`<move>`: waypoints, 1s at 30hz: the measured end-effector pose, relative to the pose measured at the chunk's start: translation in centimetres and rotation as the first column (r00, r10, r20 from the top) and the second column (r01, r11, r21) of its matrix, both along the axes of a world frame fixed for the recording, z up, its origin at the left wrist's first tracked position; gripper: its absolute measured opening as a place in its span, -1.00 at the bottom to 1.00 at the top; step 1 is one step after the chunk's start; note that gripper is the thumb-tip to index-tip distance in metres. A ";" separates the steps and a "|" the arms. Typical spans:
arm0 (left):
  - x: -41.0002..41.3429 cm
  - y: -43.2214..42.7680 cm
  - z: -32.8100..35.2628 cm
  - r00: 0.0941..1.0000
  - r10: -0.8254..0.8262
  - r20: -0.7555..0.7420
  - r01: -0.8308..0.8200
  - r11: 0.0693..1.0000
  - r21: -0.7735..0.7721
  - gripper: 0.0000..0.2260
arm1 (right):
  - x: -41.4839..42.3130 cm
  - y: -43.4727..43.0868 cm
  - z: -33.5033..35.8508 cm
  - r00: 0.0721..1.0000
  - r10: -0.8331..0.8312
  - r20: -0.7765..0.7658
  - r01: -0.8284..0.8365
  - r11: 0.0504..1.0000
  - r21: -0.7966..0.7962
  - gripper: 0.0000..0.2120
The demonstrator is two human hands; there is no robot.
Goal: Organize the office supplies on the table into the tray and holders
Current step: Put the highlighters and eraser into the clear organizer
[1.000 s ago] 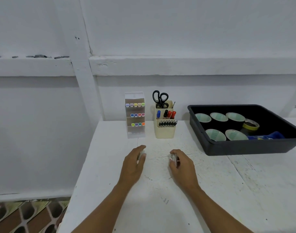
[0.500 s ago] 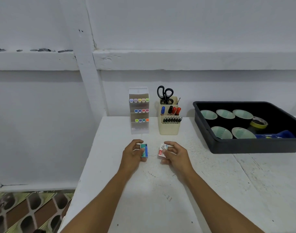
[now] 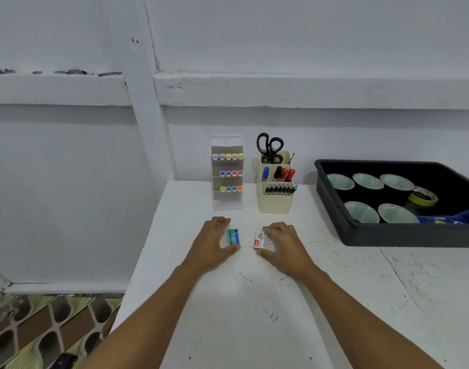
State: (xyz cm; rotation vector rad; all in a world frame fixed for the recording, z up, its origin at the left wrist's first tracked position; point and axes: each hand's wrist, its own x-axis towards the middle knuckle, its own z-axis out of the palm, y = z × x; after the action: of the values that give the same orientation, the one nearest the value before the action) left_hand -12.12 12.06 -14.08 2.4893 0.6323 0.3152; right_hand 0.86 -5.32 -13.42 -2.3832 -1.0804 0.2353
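Now the scuffed white table [image 3: 254, 328] carries a black rectangular plastic tray [image 3: 387, 237] of round tape rolls [image 3: 362, 212], a cream plastic holder [image 3: 274, 203] with black-handled scissors [image 3: 269, 146] and markers [image 3: 281, 174], and a clear tiered stand [image 3: 227, 199] of pastel pens [image 3: 228, 173]. Unlike a second ago, labels show: the left hand [image 3: 210, 245] pinches a small teal box [image 3: 233, 237], the right hand [image 3: 284, 245] a small red-and-white box [image 3: 259, 240], before the holders.

One head-worn camera, wide angle.
It looks forward and down over the scratched white table [image 3: 254, 302], close to its front part, and faces the white painted wall [image 3: 307, 49] at the far side.
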 end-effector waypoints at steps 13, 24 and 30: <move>0.7 0.1 -1.5 0.997 -0.004 0.077 0.010 0.997 -0.077 -0.50 | 0.7 0.9 -1.6 0.990 -0.049 -0.131 0.065 0.991 0.118 -0.39; 0.9 0.0 -0.9 1.000 0.017 -0.010 -0.017 1.000 -0.025 -0.60 | 0.8 1.1 -1.0 0.998 -0.007 -0.069 0.008 1.000 0.021 -0.53; 0.4 0.2 0.1 0.970 0.090 0.226 -0.048 0.982 -0.184 -0.80 | -0.1 1.8 0.5 0.958 0.002 -0.288 0.091 0.947 0.309 -0.76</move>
State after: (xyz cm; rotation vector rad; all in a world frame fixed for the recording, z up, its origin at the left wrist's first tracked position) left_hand -11.70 12.28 -13.99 2.2215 0.6212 0.5454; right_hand 0.81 -3.55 -12.97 -2.0080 -0.8546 0.3472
